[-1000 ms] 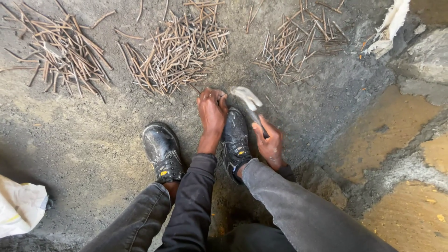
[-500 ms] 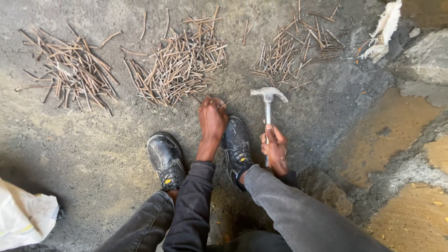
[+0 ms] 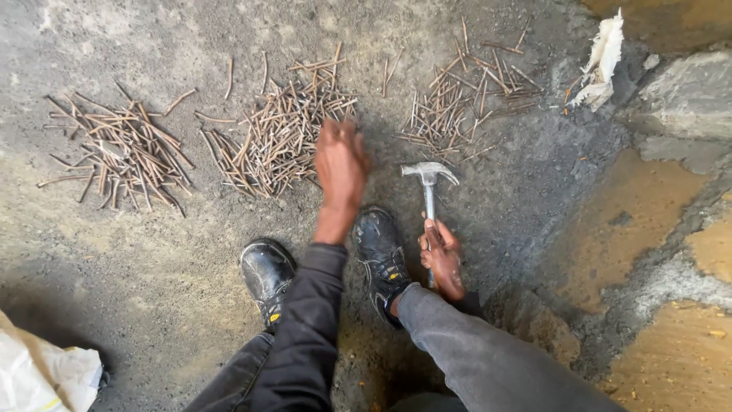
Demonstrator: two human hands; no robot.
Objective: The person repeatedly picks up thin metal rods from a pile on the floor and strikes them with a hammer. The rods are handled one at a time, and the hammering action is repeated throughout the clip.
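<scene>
Three heaps of rusty nails lie on the grey ground: a left heap (image 3: pixel 118 152), a middle heap (image 3: pixel 282 130) and a far right heap (image 3: pixel 465 95). The right hand (image 3: pixel 441 258) is clenched around the handle of one hammer (image 3: pixel 429 191), head up, just right of two black shoes (image 3: pixel 324 263). The left hand (image 3: pixel 341 164), blurred, its grip unclear, has moved from beside the shoe out to the middle heap's near edge. White scrap (image 3: pixel 602 61) lies far right.
</scene>
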